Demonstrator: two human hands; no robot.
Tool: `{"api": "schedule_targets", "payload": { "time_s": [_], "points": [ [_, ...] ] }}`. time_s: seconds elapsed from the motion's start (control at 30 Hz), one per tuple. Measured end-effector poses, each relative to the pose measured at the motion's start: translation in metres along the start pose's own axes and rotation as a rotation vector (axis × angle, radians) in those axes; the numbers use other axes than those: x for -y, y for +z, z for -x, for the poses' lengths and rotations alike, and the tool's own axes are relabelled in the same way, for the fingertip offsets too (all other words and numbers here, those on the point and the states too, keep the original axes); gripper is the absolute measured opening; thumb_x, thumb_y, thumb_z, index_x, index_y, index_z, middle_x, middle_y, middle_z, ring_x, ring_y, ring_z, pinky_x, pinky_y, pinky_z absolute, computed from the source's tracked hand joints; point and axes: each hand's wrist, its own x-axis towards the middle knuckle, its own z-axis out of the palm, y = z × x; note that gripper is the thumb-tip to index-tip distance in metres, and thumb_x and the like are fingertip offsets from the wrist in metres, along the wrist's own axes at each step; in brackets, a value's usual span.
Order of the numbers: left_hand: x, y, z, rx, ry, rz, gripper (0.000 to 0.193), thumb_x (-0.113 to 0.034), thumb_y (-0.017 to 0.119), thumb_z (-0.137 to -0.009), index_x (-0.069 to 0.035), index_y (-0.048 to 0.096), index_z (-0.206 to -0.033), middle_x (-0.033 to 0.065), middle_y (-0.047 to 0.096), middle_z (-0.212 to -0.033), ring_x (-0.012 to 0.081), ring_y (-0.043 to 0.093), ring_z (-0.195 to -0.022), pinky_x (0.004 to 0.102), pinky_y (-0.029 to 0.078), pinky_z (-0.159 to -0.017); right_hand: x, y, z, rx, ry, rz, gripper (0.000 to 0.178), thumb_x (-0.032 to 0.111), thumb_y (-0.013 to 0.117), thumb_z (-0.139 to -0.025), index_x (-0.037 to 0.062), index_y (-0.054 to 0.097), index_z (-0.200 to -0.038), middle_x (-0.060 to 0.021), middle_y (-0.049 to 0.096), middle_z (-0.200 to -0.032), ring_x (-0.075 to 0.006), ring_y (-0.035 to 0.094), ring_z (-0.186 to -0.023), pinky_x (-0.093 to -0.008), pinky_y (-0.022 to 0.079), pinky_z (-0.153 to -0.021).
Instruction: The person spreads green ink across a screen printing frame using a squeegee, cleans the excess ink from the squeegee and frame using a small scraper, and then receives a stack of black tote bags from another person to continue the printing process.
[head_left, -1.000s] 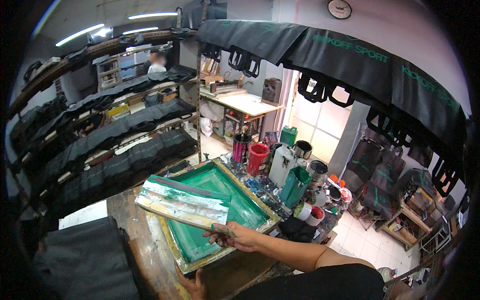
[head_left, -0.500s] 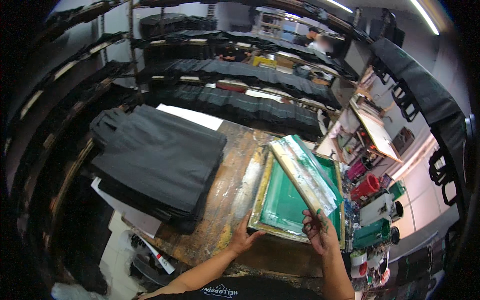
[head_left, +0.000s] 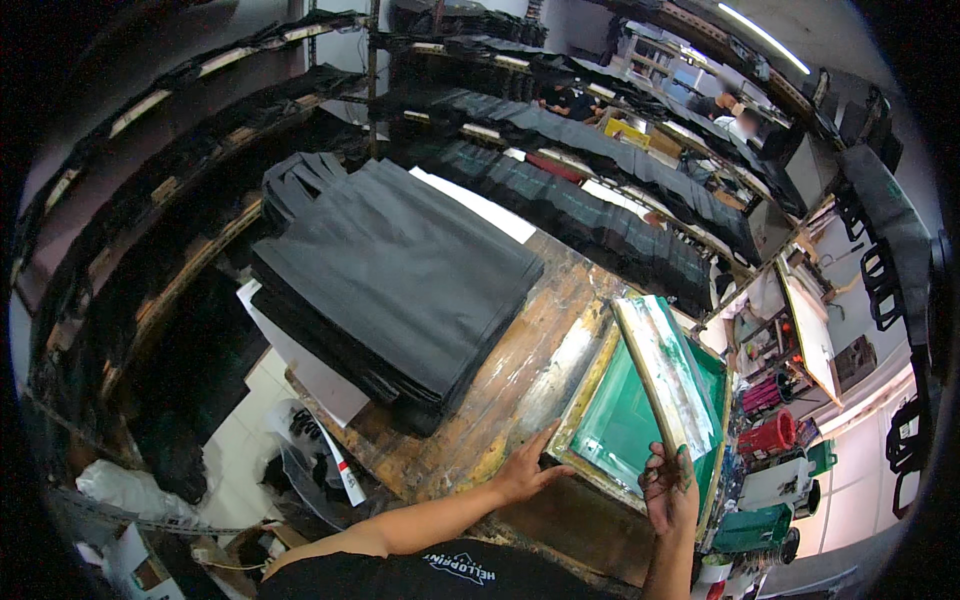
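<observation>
A wooden screen printing frame (head_left: 588,394) with green mesh rests on the paint-stained table, wet green ink along its inside. My left hand (head_left: 524,472) grips its near-left corner, thumb along the near edge and fingers at the left side. Over the mesh slants a wide squeegee (head_left: 662,372), its wooden bar and blade smeared with white and green. My right hand (head_left: 672,488), stained with ink, has its fingers curled around the squeegee's near end. Left of the frame lies a thick stack of black fabric bags (head_left: 400,270), handles toward the far left.
White board (head_left: 475,203) shows under the bag stack. Ink containers, among them a red bucket (head_left: 768,432) and a green tub (head_left: 752,528), crowd the right side. Racks (head_left: 590,190) of black bags span the back and left. Other people (head_left: 570,100) are beyond the racks.
The whole view has turned left, so everything sits farther right in the picture. Both hands keep their places at the frame corner and squeegee, which still slants over the mesh.
</observation>
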Motion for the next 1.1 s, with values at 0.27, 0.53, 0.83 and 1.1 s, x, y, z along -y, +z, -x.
{"api": "schedule_targets", "payload": {
  "time_s": [0.27, 0.53, 0.83, 1.1],
  "points": [
    [-0.002, -0.002, -0.003, 0.017, -0.015, 0.049, 0.091, -0.055, 0.066, -0.084, -0.007, 0.026, -0.15, 0.0276, 0.044, -0.141, 0.0423, 0.049, -0.124, 0.0421, 0.043, -0.1, 0.003, -0.012, 0.001, 0.017, -0.017, 0.071, 0.037, 0.034, 0.053, -0.099, 0.0005, 0.058, -0.114, -0.0074, 0.067, -0.096, -0.0132, 0.062, -0.076, -0.0264, 0.048, -0.063],
    [-0.001, -0.005, -0.005, 0.007, -0.014, 0.02, 0.091, -0.054, 0.067, -0.084, -0.007, 0.026, -0.15, 0.0281, 0.044, -0.14, 0.0418, 0.045, -0.129, 0.0435, 0.038, -0.106, -0.004, -0.038, -0.003, -0.063, -0.046, 0.034, 0.038, 0.033, 0.052, -0.1, -0.0012, 0.055, -0.115, -0.0115, 0.065, -0.094, -0.0147, 0.06, -0.075, -0.0257, 0.048, -0.06],
    [-0.011, -0.01, -0.005, 0.025, -0.007, 0.031, 0.092, -0.059, 0.062, -0.085, -0.004, 0.026, -0.15, 0.0257, 0.04, -0.145, 0.0405, 0.042, -0.132, 0.0439, 0.035, -0.109, -0.006, -0.041, -0.003, -0.031, -0.089, 0.054, 0.037, 0.034, 0.058, -0.097, 0.0039, 0.058, -0.118, -0.0063, 0.067, -0.106, -0.0116, 0.061, -0.079, -0.0263, 0.048, -0.066],
    [-0.009, -0.009, -0.003, 0.0, 0.017, 0.0, 0.092, -0.06, 0.06, -0.085, -0.004, 0.026, -0.149, 0.0261, 0.043, -0.142, 0.0416, 0.046, -0.128, 0.0451, 0.038, -0.105, -0.005, -0.037, -0.003, -0.044, -0.083, 0.022, 0.036, 0.034, 0.058, -0.097, 0.0031, 0.059, -0.115, -0.0061, 0.068, -0.091, -0.0128, 0.06, -0.069, -0.0268, 0.048, -0.061]
  ]
}}
